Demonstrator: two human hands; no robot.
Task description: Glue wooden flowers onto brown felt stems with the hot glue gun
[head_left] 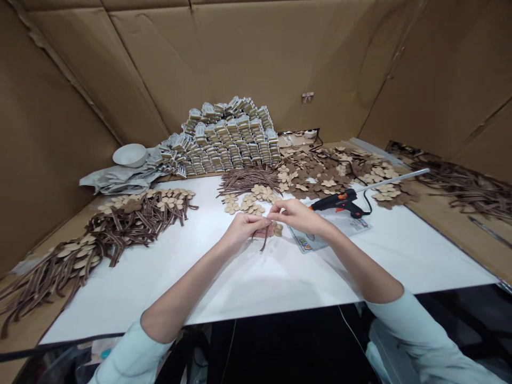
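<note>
My left hand [243, 228] and my right hand [295, 215] meet over the middle of the white board [256, 277]. Both are closed in a pinch on a thin brown strip [265, 241] that hangs down between them. A small tan wooden flower piece [277, 228] lies right by my right fingers. A black and orange glue gun [339, 202] rests just right of my right hand, on a clear plastic sheet [320, 237].
Brown strips with tan flowers are piled at the left [120, 221]. A tall heap of packaged stacks [230, 140] stands at the back, with loose strips [248, 178], small flower groups [248, 202] and brown and tan flower cutouts [340, 170] in front. A white bowl [129, 154] sits back left. Cardboard walls surround everything.
</note>
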